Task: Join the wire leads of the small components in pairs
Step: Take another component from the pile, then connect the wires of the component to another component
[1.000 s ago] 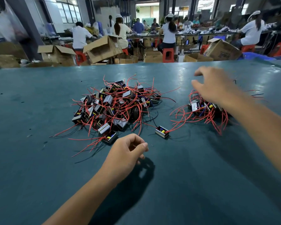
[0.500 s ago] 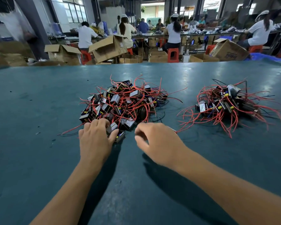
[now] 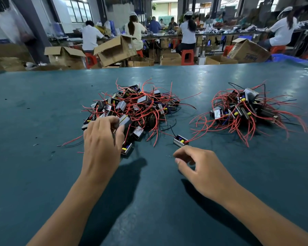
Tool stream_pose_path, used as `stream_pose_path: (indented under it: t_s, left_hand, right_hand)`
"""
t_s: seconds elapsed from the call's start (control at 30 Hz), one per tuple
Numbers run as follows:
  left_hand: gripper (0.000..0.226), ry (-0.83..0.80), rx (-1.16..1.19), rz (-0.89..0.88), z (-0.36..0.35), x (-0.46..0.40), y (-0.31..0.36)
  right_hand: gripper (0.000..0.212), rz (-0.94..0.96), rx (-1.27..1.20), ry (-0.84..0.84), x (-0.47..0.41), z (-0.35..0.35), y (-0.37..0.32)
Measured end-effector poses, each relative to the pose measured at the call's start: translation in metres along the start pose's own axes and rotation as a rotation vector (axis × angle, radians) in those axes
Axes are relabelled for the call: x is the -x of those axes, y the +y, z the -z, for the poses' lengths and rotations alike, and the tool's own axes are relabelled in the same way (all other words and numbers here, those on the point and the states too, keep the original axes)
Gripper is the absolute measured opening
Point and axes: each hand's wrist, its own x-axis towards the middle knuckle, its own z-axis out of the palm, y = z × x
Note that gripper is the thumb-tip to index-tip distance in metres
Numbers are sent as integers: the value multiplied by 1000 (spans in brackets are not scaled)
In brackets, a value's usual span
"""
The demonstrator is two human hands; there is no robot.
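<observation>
A big heap of small silver-and-black components (image 3: 140, 105) with red and black leads lies mid-table. A second, smaller heap (image 3: 245, 109) lies to its right. One lone component (image 3: 180, 140) sits between them, nearer me. My left hand (image 3: 103, 141) reaches into the near edge of the big heap, its fingers and thumb pinching a silver component (image 3: 125, 120). Just short of the lone component, my right hand (image 3: 201, 167) hovers over the mat without touching it, its fingers loosely curled and holding nothing.
The work surface is a dark teal mat (image 3: 43, 174). Another component (image 3: 126, 149) lies by my left thumb. Beyond the table's far edge stand open cardboard boxes (image 3: 114, 50) and red stools, with people seated at benches.
My left hand has pushed further into the big heap and taken hold of a component. My right hand has drawn back toward me, uncovering the lone component.
</observation>
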Motion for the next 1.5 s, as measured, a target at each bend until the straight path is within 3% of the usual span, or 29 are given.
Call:
stream_pose_path:
  t_s: [0.2, 0.33, 0.4, 0.57, 0.63, 0.7, 0.77, 0.9, 1.0, 1.07, 1.2, 1.33, 1.43, 1.5]
  left_hand:
    - [23, 0, 170, -201, 7, 5, 22]
    - [19, -255, 294, -361, 2, 17, 37]
    - [16, -387, 346, -369, -3, 23, 42]
    - [42, -615, 593, -179, -6, 30, 43]
    - [42, -682, 712, -27, -2, 28, 40]
    - [34, -670, 754, 19, 1, 23, 36]
    - [24, -590, 671, -37, 6, 18, 32]
    - [20, -404, 266, -132, 7, 11, 18]
    - [39, -532, 52, -34, -2, 16, 9]
    - [45, -562, 21, 44, -9, 20, 7]
    - [29, -510, 19, 93, -18, 19, 2]
    - [46, -569, 32, 84, -21, 18, 0]
    - [29, -570, 36, 70, -22, 15, -2]
    - [20, -542, 142, 159, -22, 12, -7]
  right_hand:
    - [5, -100, -339, -3, 0, -1, -4]
    - [39, -286, -745, -61, -2, -2, -14]
    - [39, -382, -816, -88, -1, -4, -17]
    - [10, -528, -908, -126, -1, -5, -16]
    - [8, -547, -914, -126, -2, -4, -15]
    - [13, -557, -896, -119, -2, -4, -14]
    - [17, -566, -881, -116, -2, -5, -13]
    - [25, -580, -872, -125, -2, -5, -12]
    - [19, -563, -876, -131, -1, -6, -11]
    - [15, -556, -890, -141, -1, -5, -11]
    - [12, -556, -907, -149, -1, -4, -13]
    - [7, -538, -927, -155, -1, -6, -12]
    - [8, -524, -944, -135, -2, -4, -11]
    - [7, -517, -959, -125, -2, -2, -9]
